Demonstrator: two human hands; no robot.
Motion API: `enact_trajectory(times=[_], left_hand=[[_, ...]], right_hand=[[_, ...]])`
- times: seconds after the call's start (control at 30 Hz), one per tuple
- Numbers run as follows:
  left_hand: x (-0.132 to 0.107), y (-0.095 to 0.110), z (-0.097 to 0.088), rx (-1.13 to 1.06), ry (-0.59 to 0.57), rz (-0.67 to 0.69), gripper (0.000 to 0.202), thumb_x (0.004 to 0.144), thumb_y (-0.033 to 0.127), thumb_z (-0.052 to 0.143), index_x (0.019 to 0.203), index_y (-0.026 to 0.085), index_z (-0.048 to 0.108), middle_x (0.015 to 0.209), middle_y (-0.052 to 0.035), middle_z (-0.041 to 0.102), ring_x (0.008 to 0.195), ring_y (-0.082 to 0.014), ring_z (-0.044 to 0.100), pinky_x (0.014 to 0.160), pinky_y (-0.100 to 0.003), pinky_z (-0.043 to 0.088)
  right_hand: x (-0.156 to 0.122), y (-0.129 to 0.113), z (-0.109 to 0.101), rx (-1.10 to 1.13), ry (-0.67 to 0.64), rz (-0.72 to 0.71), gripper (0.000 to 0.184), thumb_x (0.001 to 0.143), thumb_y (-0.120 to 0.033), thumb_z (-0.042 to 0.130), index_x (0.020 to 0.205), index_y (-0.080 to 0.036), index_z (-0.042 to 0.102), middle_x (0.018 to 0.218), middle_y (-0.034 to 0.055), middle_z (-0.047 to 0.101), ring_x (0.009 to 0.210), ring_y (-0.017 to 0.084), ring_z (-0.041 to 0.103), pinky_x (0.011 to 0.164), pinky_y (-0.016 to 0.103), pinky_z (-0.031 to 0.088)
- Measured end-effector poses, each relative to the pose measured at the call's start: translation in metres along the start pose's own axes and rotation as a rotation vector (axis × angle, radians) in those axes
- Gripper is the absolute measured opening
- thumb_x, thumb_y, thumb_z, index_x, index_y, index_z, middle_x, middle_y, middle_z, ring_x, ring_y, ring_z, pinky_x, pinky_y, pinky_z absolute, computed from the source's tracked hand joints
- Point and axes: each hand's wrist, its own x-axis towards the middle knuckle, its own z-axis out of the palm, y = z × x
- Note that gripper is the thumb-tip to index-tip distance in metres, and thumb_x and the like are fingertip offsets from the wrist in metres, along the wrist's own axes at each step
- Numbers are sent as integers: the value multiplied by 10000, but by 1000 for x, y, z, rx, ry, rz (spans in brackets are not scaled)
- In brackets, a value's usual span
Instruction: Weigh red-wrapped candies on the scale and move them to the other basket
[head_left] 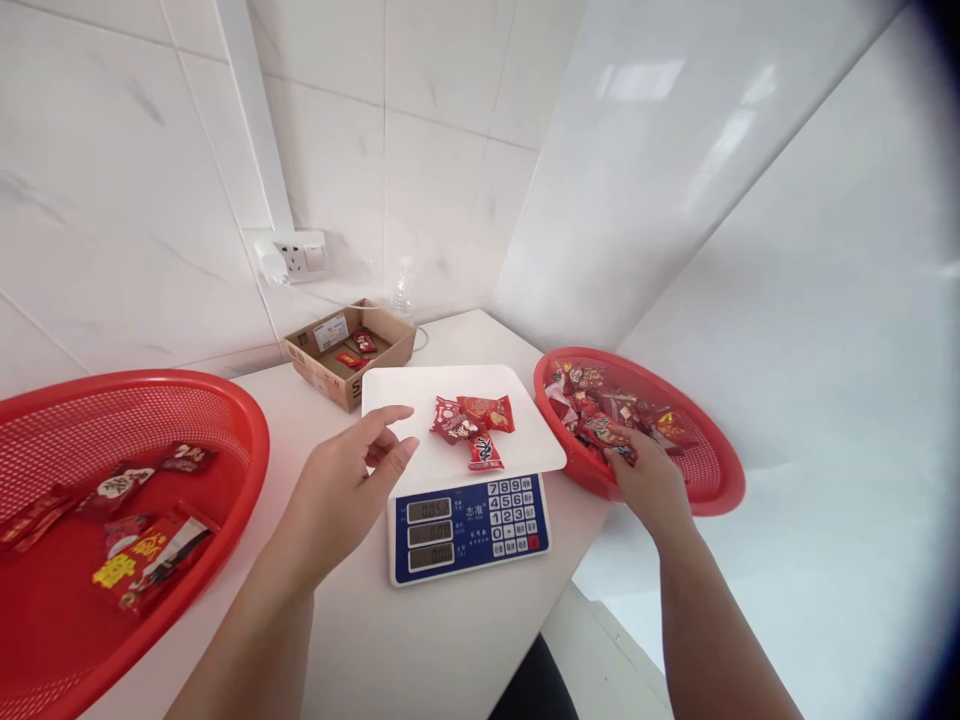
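Observation:
My left hand (360,475) hovers over the left edge of the white weighing pan (397,390), thumb and forefinger apart, nothing between them. Several small red snack packets (474,425) lie bunched on the pan of the digital scale (469,530). Its upper display seems to read 0.052. On the right, my right hand (649,480) reaches over the near rim of a red plastic basket (720,470). Its fingers are closed on a red snack packet (604,432) among many others there; the fingertips are partly hidden.
A larger red basket (251,440) at the left holds several packets, one with yellow lettering (139,560). Behind the scale is a cardboard box (322,375) with a few red packets. A plug sits in the wall socket (292,258). The white table (360,640) ends at the right.

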Motion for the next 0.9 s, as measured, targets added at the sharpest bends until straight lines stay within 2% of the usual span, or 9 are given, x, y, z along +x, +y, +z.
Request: enact_trajectory(times=[0.27,0.33,0.4,0.5,0.57,0.63,0.7,0.77,0.9], left_hand=[[2,-3,4,61,-54,0,379,886,490,463,1186,286,570,784,18,651,687,-139,584,598,-233,468],[3,-5,9,98,-109,16,388,899,488,443,1224,305,547,915,-3,672,781,-160,617,651,-258,500],[5,-7,18,154,-166,76,394,912,468,428,1259,310,526,1128,-32,647,990,-204,612,791,-321,524],[8,-13,38,254,-235,201,464,923,448,426,1355,279,445,1430,-60,466,1361,-276,344,1057,-464,390],[10,-17,52,305,-273,248,546,918,465,438,1422,274,352,1530,-52,329,1447,-295,134,1125,-528,276],[11,-20,63,336,-313,269,608,905,490,455,1454,289,287,1566,-37,245,1457,-305,47,1145,-560,206],[12,-22,68,354,-362,277,624,900,495,466,1458,283,283,1556,-37,267,1455,-309,58,1156,-571,153],[13,-23,68,344,-384,260,606,900,490,469,1444,269,319,1501,-44,386,1447,-302,131,1163,-565,127],[15,-19,55,299,-300,184,505,930,449,412,1388,238,411,1297,-50,610,1334,-248,404,1166,-512,170]], right_hand=[[-3,-3,7,-58,79,16,417,786,-396,484,1134,-212,622,1104,115,657,1021,301,569,804,432,456],[-5,-4,8,-37,116,-15,394,791,-415,484,1087,-204,637,1106,124,651,1038,297,559,822,432,454],[-7,-4,9,-16,144,-50,371,799,-418,479,1052,-203,643,1103,124,648,1050,289,554,835,425,455],[-9,-5,10,-10,151,-63,353,806,-412,470,1029,-204,647,1091,120,651,1035,282,563,810,415,466],[-9,-5,9,-11,149,-58,342,804,-411,471,1009,-206,652,1083,120,654,1015,280,571,788,408,472],[-8,-6,9,-13,147,-54,330,799,-409,473,988,-210,657,1078,119,654,993,279,579,769,404,475],[-8,-7,8,-9,143,-50,327,795,-406,474,979,-209,659,1076,120,653,974,278,586,749,400,479],[-8,-7,8,-5,136,-49,325,795,-404,472,971,-207,661,1070,120,653,961,278,591,733,396,482],[-9,-6,9,-5,139,-55,312,802,-405,476,967,-219,664,1064,116,649,959,277,589,733,397,483]])
